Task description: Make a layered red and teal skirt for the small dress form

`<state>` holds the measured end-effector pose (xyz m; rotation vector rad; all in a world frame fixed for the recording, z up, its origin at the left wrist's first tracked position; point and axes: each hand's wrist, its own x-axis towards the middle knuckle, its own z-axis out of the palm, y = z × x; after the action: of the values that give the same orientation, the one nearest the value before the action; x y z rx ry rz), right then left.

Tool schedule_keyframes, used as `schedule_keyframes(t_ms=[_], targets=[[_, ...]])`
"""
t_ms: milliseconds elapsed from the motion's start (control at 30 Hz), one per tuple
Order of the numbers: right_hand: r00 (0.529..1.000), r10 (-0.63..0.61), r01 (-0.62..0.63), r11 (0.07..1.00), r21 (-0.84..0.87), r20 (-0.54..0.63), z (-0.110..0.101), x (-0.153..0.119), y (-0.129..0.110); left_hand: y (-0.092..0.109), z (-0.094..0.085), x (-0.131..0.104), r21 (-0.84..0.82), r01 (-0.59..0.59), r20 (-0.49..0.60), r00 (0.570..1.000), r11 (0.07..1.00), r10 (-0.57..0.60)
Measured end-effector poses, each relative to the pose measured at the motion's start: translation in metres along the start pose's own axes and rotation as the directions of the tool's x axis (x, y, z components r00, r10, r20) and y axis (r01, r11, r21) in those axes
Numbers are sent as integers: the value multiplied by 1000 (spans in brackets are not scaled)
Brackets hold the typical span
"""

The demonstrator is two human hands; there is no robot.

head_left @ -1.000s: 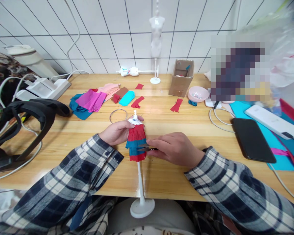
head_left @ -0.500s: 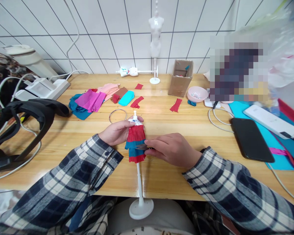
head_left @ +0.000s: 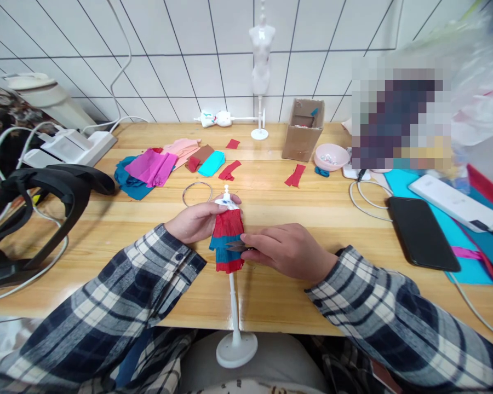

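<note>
the left hand grips the doll by its chest, some fingers hidden behind it. the doll is over the table, its round base showing past the near edge. the right hand is closed on scissors; their handles are mostly hidden, and the tips lie over the red and blue skirt. a blocky blur hides things at the back right. bare wood lies between the right hand and the black phone.

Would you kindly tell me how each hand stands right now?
Left hand: closed, holding the dressed mannequin near its shoulders.
Right hand: closed, holding small scissors.
</note>
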<state>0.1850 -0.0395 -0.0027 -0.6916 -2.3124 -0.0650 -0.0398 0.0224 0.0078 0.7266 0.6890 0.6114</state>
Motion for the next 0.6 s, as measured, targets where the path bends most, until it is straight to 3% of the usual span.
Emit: schedule_keyframes(t_ms=[600], targets=[[1000, -17, 17, 1000, 3, -12, 1, 1, 0, -1, -2, 0, 20, -2, 20, 1000, 1000, 1]])
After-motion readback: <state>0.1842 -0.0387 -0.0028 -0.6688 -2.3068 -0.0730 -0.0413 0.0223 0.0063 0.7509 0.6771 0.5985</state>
